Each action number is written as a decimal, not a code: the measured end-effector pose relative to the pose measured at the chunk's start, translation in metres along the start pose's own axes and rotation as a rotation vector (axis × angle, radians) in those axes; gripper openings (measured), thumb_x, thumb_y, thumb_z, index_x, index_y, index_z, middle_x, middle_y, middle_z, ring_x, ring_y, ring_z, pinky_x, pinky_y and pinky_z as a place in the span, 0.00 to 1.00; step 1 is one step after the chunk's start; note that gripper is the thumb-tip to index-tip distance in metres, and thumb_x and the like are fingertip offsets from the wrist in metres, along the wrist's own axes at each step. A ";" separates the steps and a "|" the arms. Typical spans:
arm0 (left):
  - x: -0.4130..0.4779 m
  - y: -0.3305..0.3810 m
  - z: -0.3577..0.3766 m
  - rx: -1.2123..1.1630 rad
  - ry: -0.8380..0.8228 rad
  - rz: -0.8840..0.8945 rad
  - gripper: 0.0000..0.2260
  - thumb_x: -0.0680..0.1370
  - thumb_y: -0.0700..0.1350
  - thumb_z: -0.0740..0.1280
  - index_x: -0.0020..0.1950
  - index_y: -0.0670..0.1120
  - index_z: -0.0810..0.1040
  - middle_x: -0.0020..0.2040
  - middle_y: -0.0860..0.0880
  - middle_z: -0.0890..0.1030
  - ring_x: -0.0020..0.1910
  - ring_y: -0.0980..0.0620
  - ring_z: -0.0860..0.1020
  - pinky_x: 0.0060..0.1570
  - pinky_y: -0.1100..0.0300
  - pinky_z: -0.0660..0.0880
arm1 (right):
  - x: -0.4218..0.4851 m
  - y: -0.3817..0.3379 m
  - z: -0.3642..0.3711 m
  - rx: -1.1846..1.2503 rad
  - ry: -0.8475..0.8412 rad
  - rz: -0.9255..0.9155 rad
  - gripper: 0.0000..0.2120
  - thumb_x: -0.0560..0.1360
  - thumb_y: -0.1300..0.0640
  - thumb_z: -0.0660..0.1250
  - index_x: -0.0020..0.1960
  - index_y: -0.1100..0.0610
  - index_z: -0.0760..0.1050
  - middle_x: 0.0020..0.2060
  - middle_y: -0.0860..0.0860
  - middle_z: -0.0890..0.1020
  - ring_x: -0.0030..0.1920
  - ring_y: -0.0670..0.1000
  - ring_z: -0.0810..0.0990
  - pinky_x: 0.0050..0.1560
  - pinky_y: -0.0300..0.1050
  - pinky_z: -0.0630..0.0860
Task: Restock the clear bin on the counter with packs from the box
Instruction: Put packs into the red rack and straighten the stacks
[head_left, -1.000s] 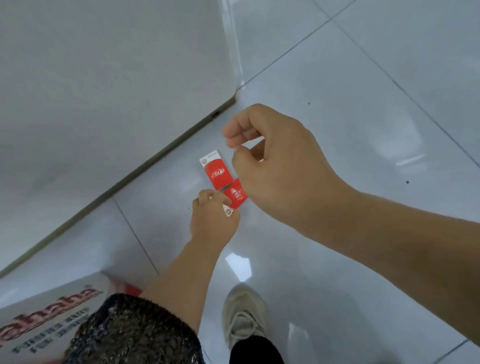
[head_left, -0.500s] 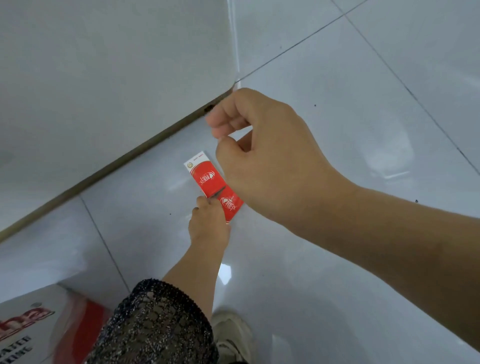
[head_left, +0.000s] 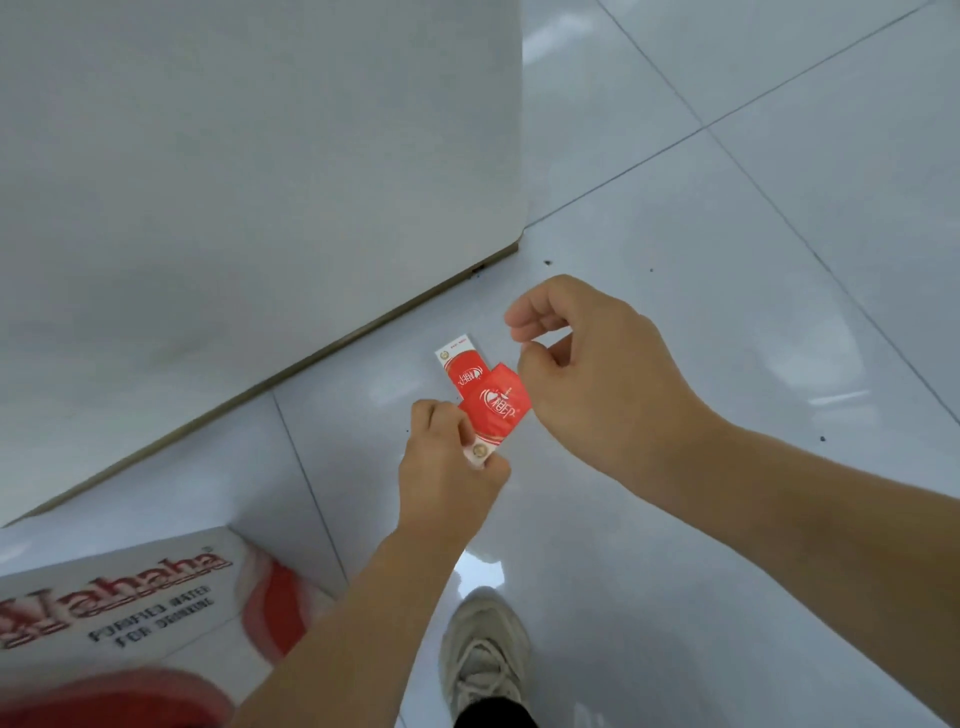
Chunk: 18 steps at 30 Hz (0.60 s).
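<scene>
I look down at a pale tiled floor. My left hand (head_left: 449, 470) pinches the lower end of a red pack (head_left: 496, 410) with a white logo. A second red-and-white pack (head_left: 460, 364) sits just behind it, partly covered; I cannot tell whether it lies on the floor or is held too. My right hand (head_left: 597, 364) hovers to the right of the packs, fingers loosely curled, thumb and forefinger apart, holding nothing. The white carton with red lettering (head_left: 114, 597) stands at the bottom left. The clear bin is out of view.
A white cabinet side (head_left: 260, 197) with a brownish base strip fills the upper left, its corner close to the packs. My pale sneaker (head_left: 483, 654) stands below the hands. Something red and blurred (head_left: 104, 701) shows at the bottom left edge. Glossy tiles stretch to the right.
The held pack has turned and now overlaps the second pack more. My right hand stays in the same curled pose. The view has shifted, and more of the carton shows.
</scene>
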<state>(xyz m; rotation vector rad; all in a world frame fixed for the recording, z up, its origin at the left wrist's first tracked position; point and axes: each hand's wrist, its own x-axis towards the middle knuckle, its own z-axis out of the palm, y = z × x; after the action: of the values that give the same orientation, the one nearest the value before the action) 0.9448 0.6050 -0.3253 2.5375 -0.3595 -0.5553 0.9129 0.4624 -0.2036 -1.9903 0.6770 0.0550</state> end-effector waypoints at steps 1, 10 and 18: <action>-0.006 0.010 -0.015 -0.044 0.021 0.004 0.14 0.65 0.37 0.72 0.39 0.46 0.66 0.46 0.52 0.67 0.32 0.53 0.68 0.29 0.71 0.62 | -0.006 -0.008 -0.006 -0.008 0.001 -0.002 0.10 0.75 0.61 0.62 0.49 0.46 0.71 0.47 0.41 0.77 0.39 0.43 0.75 0.45 0.40 0.74; -0.051 0.117 -0.160 -0.285 0.165 0.232 0.17 0.61 0.32 0.73 0.37 0.47 0.67 0.44 0.53 0.69 0.36 0.61 0.71 0.33 0.73 0.67 | -0.047 -0.095 -0.073 -0.152 0.006 -0.122 0.16 0.75 0.61 0.63 0.62 0.50 0.71 0.58 0.47 0.77 0.56 0.48 0.75 0.56 0.43 0.73; -0.105 0.202 -0.276 -0.349 0.188 0.384 0.14 0.57 0.39 0.68 0.38 0.46 0.67 0.44 0.51 0.69 0.39 0.59 0.72 0.30 0.73 0.68 | -0.088 -0.189 -0.148 -0.214 -0.124 -0.306 0.35 0.70 0.62 0.69 0.72 0.46 0.60 0.68 0.44 0.63 0.65 0.46 0.65 0.59 0.32 0.65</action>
<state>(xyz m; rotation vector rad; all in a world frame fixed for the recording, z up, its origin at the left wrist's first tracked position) 0.9484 0.5916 0.0320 2.0918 -0.6051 -0.2070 0.8941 0.4452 0.0507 -2.2546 0.2910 0.0676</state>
